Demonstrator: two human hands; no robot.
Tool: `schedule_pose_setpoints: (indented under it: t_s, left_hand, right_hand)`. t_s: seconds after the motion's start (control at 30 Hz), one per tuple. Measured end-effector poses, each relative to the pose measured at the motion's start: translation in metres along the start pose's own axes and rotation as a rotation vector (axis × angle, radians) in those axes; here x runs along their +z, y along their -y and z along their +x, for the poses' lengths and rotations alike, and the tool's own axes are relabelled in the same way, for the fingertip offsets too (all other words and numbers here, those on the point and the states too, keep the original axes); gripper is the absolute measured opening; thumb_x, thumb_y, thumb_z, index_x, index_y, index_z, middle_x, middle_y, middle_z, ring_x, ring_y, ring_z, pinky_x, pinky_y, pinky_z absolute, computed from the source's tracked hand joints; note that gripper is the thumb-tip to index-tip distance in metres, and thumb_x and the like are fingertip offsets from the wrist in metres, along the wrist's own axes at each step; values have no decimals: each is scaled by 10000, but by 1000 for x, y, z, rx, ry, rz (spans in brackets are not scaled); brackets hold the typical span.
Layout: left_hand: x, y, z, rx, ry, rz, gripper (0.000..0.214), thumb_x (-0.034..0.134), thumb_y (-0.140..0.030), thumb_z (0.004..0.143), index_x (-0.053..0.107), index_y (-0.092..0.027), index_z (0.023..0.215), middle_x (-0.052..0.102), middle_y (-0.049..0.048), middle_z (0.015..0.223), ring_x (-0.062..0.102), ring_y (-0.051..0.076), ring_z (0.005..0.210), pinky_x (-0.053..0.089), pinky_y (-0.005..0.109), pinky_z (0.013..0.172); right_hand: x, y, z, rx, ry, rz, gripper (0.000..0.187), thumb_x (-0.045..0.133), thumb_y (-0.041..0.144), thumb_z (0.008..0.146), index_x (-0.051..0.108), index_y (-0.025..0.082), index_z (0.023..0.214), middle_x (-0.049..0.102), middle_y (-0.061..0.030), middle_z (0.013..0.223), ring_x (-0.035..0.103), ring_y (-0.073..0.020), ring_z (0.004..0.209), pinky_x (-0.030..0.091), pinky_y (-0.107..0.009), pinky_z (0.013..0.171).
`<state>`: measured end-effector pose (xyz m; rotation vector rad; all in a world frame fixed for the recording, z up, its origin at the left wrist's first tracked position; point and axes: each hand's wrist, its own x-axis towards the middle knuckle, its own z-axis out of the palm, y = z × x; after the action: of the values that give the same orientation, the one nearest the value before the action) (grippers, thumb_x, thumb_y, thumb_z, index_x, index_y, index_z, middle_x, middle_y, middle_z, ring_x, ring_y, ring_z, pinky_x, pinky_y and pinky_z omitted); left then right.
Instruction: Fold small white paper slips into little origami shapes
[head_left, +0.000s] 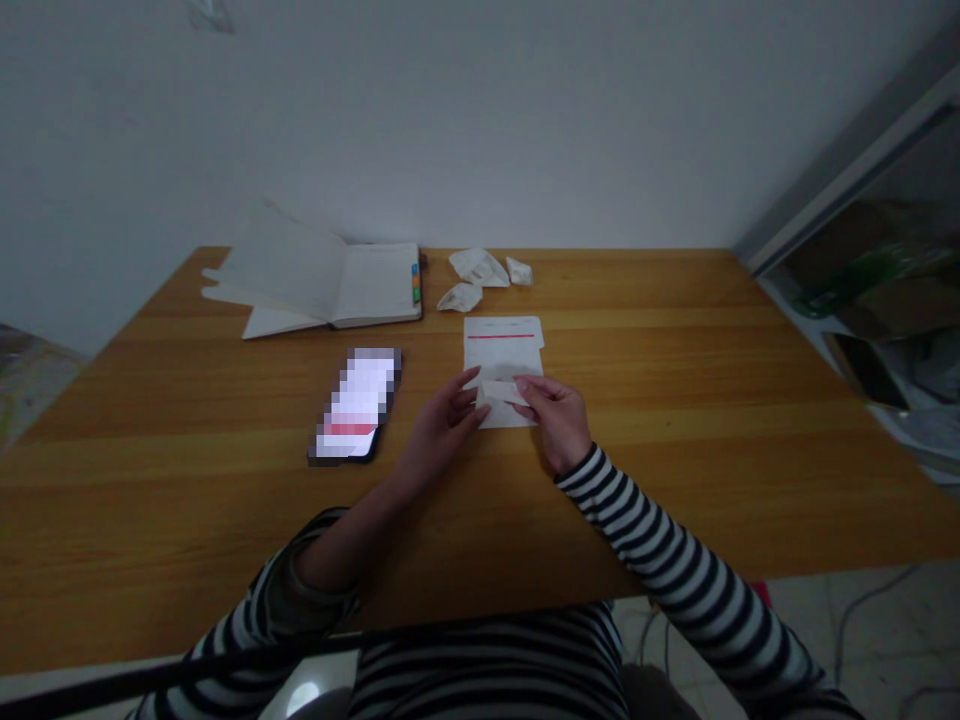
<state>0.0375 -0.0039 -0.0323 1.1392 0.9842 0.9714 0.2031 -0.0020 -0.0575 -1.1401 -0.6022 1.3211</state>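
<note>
With our right hand (561, 420) we pinch the right end of a paper strip (499, 391), our left hand (442, 422) curving round its other end, contact unclear, probably to steady it. Its long axis runs left-right over the white sheet (501, 352), which lies centred, presumably for easy reach; crumpled papers (478, 267) sit beyond.

The site is a desk workspace, indicated by a wooden table (675, 400), notebook (381, 285) at 11 o'clock and wall (480, 120) at 12 o'clock.
</note>
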Motion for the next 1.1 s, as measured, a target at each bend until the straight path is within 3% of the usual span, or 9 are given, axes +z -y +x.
schedule_pose_setpoints:
  t_s: [0.13, 0.33, 0.5, 0.57, 0.63, 0.73, 0.87, 0.97, 1.1]
  left_hand:
    - [-6, -1, 0, -47, -77, 102, 444, 723, -476, 811, 742, -137, 1097, 773, 68, 933, 679, 190, 797, 527, 308, 770]
    - [-10, 2, 3, -89, -144, 23, 392, 758, -492, 768, 798, -155, 964, 748, 32, 765, 610, 135, 631, 482, 253, 647]
    - [-9, 5, 6, -158, -126, -119, 355, 805, -453, 712, 802, -143, 885, 740, 44, 712, 605, 135, 592, 470, 246, 614]
    - [-9, 5, 8, -189, -113, -175, 348, 829, -431, 676, 801, -134, 857, 738, 49, 699, 612, 139, 595, 478, 249, 622]
    - [-9, 5, 9, -193, -107, -208, 337, 836, -412, 668, 800, -133, 853, 742, 51, 708, 615, 134, 603, 477, 241, 624]
    - [-9, 5, 8, -187, -127, -213, 327, 832, -407, 679, 801, -138, 863, 748, 51, 721, 609, 119, 600, 459, 218, 594]
    - [-6, 6, 8, -175, -148, -262, 353, 860, -422, 638, 800, -145, 849, 759, 48, 742, 646, 141, 654, 499, 231, 641]
    - [-3, 7, 8, -168, -142, -310, 362, 867, -430, 632, 797, -149, 849, 763, 42, 752, 673, 157, 710, 524, 240, 689]
    - [2, 10, 7, -129, -162, -323, 325, 839, -409, 690, 792, -155, 887, 768, 37, 787, 690, 150, 774, 526, 226, 719]
  right_hand:
    - [0, 3, -1, -22, 55, -33, 294, 878, 379, 613, 779, 176, 800, 767, -46, 804, 708, -164, 714, 637, -312, 651]
    - [3, 2, -5, -145, 110, -120, 262, 864, 386, 628, 774, 185, 771, 765, -22, 756, 697, -153, 672, 628, -298, 610]
    - [-2, 1, -5, -400, 159, -493, 117, 786, 288, 764, 787, 190, 827, 751, -41, 746, 653, -145, 609, 575, -291, 595]
    - [-5, 5, -6, -568, 191, -719, 141, 772, 256, 799, 797, 214, 931, 760, -60, 854, 675, -177, 714, 587, -337, 686]
    - [-6, 9, -7, -764, 247, -889, 200, 741, 254, 845, 782, 245, 1041, 758, -76, 1056, 685, -231, 976, 573, -421, 888]
    - [-5, 10, -9, -945, 432, -1039, 333, 622, 232, 940, 676, 227, 1269, 640, -90, 1373, 528, -246, 1342, 414, -505, 1145]
    - [-2, 3, -12, -940, 598, -1155, 558, 439, 41, 961, 426, 189, 1498, 475, -114, 1532, 342, -196, 1485, 325, -494, 1222]
    - [-2, -2, -13, -945, 605, -1190, 685, 385, -50, 911, 333, 203, 1545, 429, -110, 1562, 269, -189, 1511, 308, -496, 1233]
    - [0, -5, -15, -970, 558, -1222, 670, 373, -55, 911, 337, 168, 1542, 431, -134, 1556, 274, -190, 1509, 312, -478, 1236]
